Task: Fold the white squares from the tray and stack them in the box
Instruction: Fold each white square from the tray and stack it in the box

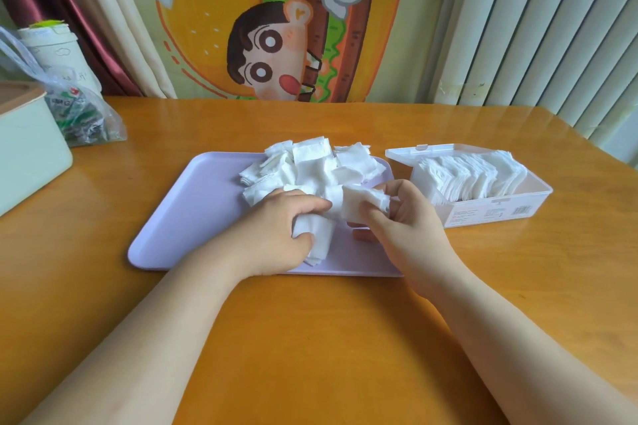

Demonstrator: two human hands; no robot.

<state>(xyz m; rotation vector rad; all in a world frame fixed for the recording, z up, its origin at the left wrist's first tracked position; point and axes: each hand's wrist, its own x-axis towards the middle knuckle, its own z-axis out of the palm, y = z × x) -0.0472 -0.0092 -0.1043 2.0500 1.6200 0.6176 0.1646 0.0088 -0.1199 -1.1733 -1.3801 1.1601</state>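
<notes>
Orange wooden table point(310, 338) carries lilac tray point(179, 214), clear box point(497, 210) (right of tray), plastic bag point(86, 114), pale container point(31, 145).

The orange-brown wooden table point(310, 338) has a glossy, smooth varnish that reflects the light. On it lies a pale lilac rectangular plastic tray point(193, 203), smooth with a soft satin shine. The loose white squares point(310, 166) piled at the tray's far edge look like soft, fibrous, matt cotton or non-woven cloth, with slightly fuzzy edges. Near the table's right edge, the translucent white plastic box point(497, 210) is smooth and faintly glossy, with a printed paper label on its front wall. At the table's far left corner, a thin clear plastic bag point(86, 114) is crinkled and shiny.
</notes>
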